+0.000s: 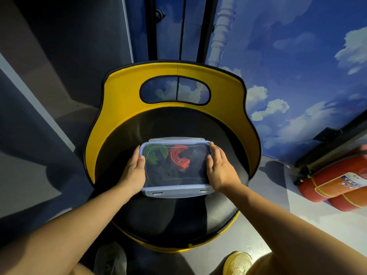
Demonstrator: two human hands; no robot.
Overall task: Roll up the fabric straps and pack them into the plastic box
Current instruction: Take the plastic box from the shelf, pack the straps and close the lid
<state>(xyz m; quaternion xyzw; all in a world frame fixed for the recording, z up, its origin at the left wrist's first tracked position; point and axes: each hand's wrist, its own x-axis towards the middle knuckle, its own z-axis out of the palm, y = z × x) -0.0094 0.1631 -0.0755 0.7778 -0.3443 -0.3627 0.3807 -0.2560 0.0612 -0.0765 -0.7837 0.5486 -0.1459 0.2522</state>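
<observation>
the box [175,190] is sitting on the black chair seat [178,217] with its clear lid [176,175] on and the green roll [155,154] and red roll [179,159] showing inside, while the left hand [133,171] and right hand [219,167] are pressing its short ends with relaxed, spread fingers, so it is likely handling as light, stiff, slightly slippery plastic, best gripped at those ends.

Green strap [154,153], red strap [179,156], blue-rimmed clear box [174,189], yellow-and-black chair [127,92], cloud-patterned blue wall [288,56]

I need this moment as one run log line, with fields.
stage: lid on plastic box | inside: green strap roll, red strap roll | left hand: on left edge | right hand: on right edge | support: chair seat
</observation>
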